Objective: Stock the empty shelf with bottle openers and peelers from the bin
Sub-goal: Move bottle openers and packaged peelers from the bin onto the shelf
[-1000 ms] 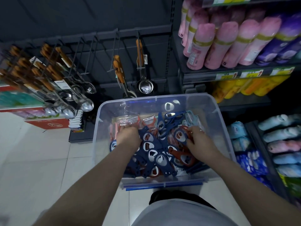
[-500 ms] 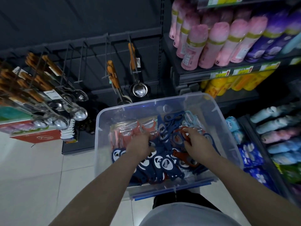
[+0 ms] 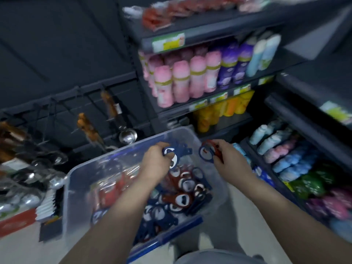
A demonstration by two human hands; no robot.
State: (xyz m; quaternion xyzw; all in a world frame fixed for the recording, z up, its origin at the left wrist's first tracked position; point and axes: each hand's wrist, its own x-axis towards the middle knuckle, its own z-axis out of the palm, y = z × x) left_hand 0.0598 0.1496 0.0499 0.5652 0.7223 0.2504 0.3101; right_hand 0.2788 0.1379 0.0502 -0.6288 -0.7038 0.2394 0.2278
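Observation:
A clear plastic bin stands on the floor below me, holding a heap of blue and red bottle openers and packaged red peelers on its left side. My left hand is raised above the bin's far end and grips a bunch of blue bottle openers. My right hand is raised over the bin's right rim and pinches blue and red bottle openers. The picture is blurred by motion.
Ladles and spoons with wooden handles hang on hooks of a dark rack at the left. Shelves at the right carry pink and purple bottles, yellow bottles and coloured packs. A dark shelf edge juts out at the upper right.
Both hands have lifted out of the heap, each holding bottle openers. The view has swung up and to the right toward the shelves.

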